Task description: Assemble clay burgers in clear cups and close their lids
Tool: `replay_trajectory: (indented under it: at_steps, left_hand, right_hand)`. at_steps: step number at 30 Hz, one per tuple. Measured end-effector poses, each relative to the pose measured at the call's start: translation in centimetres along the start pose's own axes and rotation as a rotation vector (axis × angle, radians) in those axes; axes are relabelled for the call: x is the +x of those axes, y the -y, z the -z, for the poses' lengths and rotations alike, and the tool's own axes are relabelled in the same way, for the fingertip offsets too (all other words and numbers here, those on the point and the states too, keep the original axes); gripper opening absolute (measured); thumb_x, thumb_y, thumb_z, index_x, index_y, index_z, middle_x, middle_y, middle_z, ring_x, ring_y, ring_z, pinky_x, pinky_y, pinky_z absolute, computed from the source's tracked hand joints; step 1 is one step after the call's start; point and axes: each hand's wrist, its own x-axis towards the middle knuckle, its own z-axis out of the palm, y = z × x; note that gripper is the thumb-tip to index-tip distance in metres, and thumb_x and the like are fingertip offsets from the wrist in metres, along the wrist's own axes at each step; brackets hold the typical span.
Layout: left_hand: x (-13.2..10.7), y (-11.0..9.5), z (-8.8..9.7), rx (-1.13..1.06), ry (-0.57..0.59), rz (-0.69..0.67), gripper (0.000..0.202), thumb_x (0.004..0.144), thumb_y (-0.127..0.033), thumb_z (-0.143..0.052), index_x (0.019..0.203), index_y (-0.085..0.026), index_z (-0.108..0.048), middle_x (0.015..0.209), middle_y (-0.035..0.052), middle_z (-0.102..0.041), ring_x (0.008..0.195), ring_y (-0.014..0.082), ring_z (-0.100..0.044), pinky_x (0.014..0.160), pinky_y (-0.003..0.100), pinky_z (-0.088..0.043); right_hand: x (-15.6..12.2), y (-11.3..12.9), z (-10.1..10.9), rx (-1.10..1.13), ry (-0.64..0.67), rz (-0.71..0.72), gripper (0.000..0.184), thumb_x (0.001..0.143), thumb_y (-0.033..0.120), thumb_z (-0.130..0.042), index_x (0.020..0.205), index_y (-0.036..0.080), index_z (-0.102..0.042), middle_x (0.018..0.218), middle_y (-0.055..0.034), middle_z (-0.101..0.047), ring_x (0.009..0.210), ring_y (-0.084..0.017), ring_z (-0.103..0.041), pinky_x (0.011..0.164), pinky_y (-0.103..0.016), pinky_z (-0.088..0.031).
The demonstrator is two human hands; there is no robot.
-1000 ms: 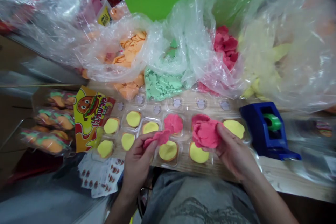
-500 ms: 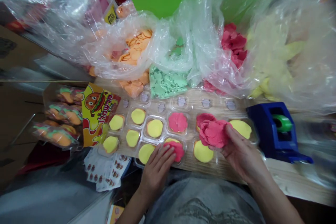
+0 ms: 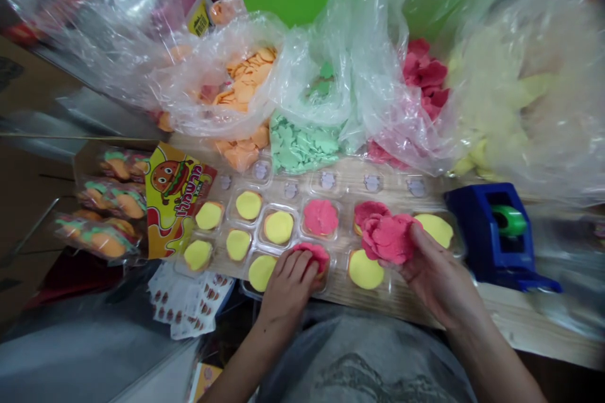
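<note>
My left hand (image 3: pixel 288 286) presses a pink clay piece (image 3: pixel 309 253) down onto a yellow clay disc in a clear plastic tray cell (image 3: pixel 302 271). My right hand (image 3: pixel 439 271) grips a crumpled clump of pink clay (image 3: pixel 390 238), which sits just above a cell holding a pink-topped disc (image 3: pixel 371 211). A yellow clay disc (image 3: pixel 365 269) lies near that hand, and another (image 3: pixel 433 230) lies partly behind its fingers. Several more yellow discs fill the cells to the left, and a flattened pink layer (image 3: pixel 320 217) tops one cell.
Clear plastic bags hold orange (image 3: pixel 243 91), green (image 3: pixel 302 145), red (image 3: pixel 425 72) and pale yellow (image 3: pixel 491 101) clay pieces behind the trays. A blue tape dispenser (image 3: pixel 477 233) stands right. A burger-printed card (image 3: pixel 177 201), packaged toy burgers (image 3: pixel 108 220) and printed sheets (image 3: pixel 189 302) lie left.
My left hand has come down from holding a pink piece in the air and now presses it into a front cell. A flattened pink layer now tops the neighbouring cell. My right hand barely moved.
</note>
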Motion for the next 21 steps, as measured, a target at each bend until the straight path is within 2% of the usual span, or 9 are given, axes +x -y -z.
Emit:
replay_trajectory:
  at_steps: [4,9,14,18,21]
  left_hand:
    - [0.6,-0.4,0.1,0.039,-0.001,0.002,0.017,0.085,-0.013,-0.046,0.094,-0.014,-0.060,0.098,0.0111,-0.064,0.094,0.0224,-0.057,0.087,0.041,-0.042]
    - [0.1,-0.6,-0.2,0.023,-0.050,-0.030,0.016,0.084,-0.014,-0.046,0.087,-0.017,-0.061,0.090,0.0068,-0.067,0.085,0.0203,-0.059,0.085,0.039,-0.041]
    - [0.0,-0.3,1.3,-0.050,-0.034,-0.068,0.018,0.088,-0.018,-0.043,0.090,-0.016,-0.061,0.090,0.0059,-0.067,0.085,0.0174,-0.060,0.080,0.032,-0.046]
    - [0.1,-0.4,2.2,-0.191,-0.054,0.018,0.013,0.087,-0.015,-0.046,0.090,-0.015,-0.058,0.088,0.0059,-0.065,0.082,0.0157,-0.059,0.075,0.029,-0.049]
    - [-0.1,-1.0,1.4,-0.232,-0.099,0.037,0.010,0.086,-0.016,-0.048,0.090,-0.015,-0.057,0.084,0.0053,-0.065,0.078,0.0151,-0.059,0.069,0.027,-0.049]
  right_hand:
    - [0.0,-0.1,0.0,-0.024,0.022,0.002,0.018,0.078,0.037,-0.062,0.091,0.026,-0.069,0.092,-0.0004,-0.073,0.082,-0.021,-0.069,0.061,-0.029,-0.059]
    - [0.1,0.0,0.4,0.015,0.011,0.008,0.018,0.079,0.035,-0.062,0.093,0.025,-0.068,0.090,0.0002,-0.074,0.077,-0.018,-0.069,0.065,-0.028,-0.058]
    - [0.2,-0.1,0.4,0.034,0.008,-0.009,0.015,0.080,0.033,-0.061,0.090,0.024,-0.068,0.089,0.0005,-0.074,0.075,-0.016,-0.069,0.063,-0.025,-0.058]
    - [0.3,-0.2,0.3,0.041,0.024,-0.016,0.016,0.080,0.032,-0.060,0.091,0.024,-0.068,0.091,0.0002,-0.073,0.071,-0.015,-0.069,0.059,-0.023,-0.058]
    - [0.3,-0.2,0.3,0.032,0.028,-0.001,0.017,0.080,0.034,-0.060,0.092,0.025,-0.068,0.089,0.0007,-0.073,0.069,-0.015,-0.068,0.055,-0.022,-0.058]
